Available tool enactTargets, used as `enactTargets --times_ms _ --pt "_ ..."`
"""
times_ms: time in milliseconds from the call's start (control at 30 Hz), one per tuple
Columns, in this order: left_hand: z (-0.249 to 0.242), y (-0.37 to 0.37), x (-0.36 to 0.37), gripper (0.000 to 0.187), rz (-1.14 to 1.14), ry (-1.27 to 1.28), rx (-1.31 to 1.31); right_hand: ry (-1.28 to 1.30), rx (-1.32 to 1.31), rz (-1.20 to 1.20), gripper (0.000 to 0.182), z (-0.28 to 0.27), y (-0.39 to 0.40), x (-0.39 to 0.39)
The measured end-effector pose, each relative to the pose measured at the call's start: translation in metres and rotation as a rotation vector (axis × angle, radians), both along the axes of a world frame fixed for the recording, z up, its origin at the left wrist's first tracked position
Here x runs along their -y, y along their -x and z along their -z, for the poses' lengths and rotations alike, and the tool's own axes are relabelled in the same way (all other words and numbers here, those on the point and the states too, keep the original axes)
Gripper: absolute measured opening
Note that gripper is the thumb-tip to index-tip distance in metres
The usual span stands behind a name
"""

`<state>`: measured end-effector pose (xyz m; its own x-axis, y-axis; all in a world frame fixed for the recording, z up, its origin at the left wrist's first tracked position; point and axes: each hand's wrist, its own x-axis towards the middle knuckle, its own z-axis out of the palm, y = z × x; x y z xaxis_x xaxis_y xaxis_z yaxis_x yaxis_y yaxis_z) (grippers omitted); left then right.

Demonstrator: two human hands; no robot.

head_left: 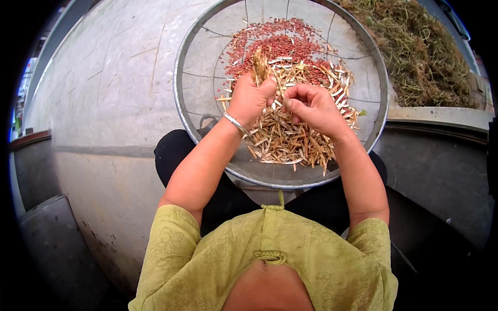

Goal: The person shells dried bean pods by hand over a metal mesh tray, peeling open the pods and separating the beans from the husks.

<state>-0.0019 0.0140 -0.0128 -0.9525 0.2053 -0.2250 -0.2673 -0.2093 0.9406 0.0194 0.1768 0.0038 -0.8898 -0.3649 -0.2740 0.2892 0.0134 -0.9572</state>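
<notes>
"What do I get on the head view?"

"One round sieve (pixel 178 78), and I take that as my landmark. Loose red beans (pixel 285 45) cover its far half; tan dried pods (pixel 290 137) are heaped in its near half, under and below the hands. Pale split husks (pixel 340 78) lie towards its right side."

"How far along, would you say?"

"Partway, I judge. Plenty of beans lie free of their pods, yet the near heap looks large, and I can't tell how many pods in it are unopened. Beans and husks also remain mixed in one sieve."

"And the grip?"

"My left hand (pixel 251 98), over the sieve's middle, is closed round a bundle of dry pods (pixel 260 62). My right hand (pixel 314 106), just beside it, has thumb and fingertips pressed together; I can't make out what is between them."

"Counts?"

"Two hands, one sieve, one bundle, one bracelet (pixel 236 123) on the left wrist. Beans, pods and husks are too many and too overlapped for me to count. One heap of dried plants (pixel 425 52) sits outside the sieve, beyond its right rim."
</notes>
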Motion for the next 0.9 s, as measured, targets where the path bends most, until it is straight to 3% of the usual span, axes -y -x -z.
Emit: enactTargets --times_ms 267,433,567,667,733,767,900 --pt "-0.001 0.002 0.006 0.018 -0.048 -0.051 -0.014 -0.148 0.018 0.012 0.014 -0.007 0.001 0.0" --pt "-0.011 -0.006 0.003 0.017 0.098 -0.042 0.04 -0.107 -0.116 0.07 0.017 0.006 0.002 0.002" --pt "0.003 -0.004 0.005 0.013 0.026 -0.03 -0.06 -0.015 0.111 0.03 0.021 0.002 0.003 0.0" --pt "-0.019 0.007 0.021 0.016 -0.085 0.027 -0.074 -0.148 -0.023 0.037 0.017 0.01 0.005 0.0" --pt "-0.019 0.014 0.035 0.016 -0.153 0.023 -0.097 -0.516 -0.426 0.083 0.016 0.023 0.004 0.002" --pt "-0.02 0.015 0.037 0.016 -0.162 0.023 -0.097 -0.587 -0.495 0.063 0.017 0.025 0.0 0.003" --pt "-0.023 0.019 0.046 0.012 -0.191 -0.133 -0.118 -0.626 -0.75 -0.042 0.02 0.037 -0.001 0.022"
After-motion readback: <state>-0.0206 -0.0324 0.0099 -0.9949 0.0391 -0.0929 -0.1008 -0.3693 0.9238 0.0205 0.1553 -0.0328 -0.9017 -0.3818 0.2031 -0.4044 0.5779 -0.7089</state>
